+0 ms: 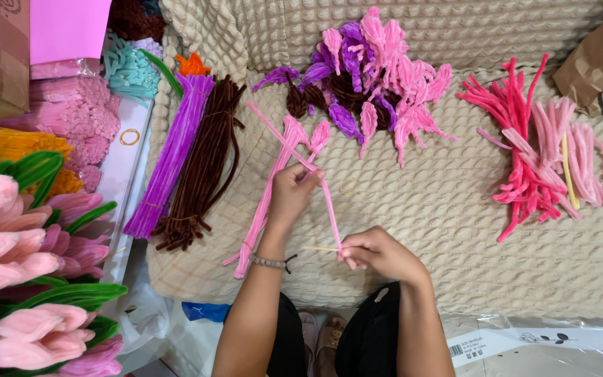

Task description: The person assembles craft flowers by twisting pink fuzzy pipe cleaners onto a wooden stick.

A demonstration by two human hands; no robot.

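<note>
My left hand (pixel 292 194) pinches the upper part of a pink pipe cleaner (pixel 326 194) that runs diagonally down to my right hand (pixel 380 253). My right hand grips the lower end of that pipe cleaner together with a thin pale wooden stick (pixel 319 248) pointing left. A looped pink petal (pixel 319 137) sticks up just above my left hand. A bundle of pink pipe cleaners (pixel 268 188) lies on the cream textured blanket (pixel 441 202) under my left wrist.
Purple (pixel 172 153) and brown (pixel 204 164) pipe cleaner bundles lie left. A heap of finished pink and purple petal pieces (pixel 371 77) sits at the back, loose hot-pink and light-pink lengths (pixel 546 150) at the right. Pink pipe-cleaner tulips (pixel 29 265) fill the left edge.
</note>
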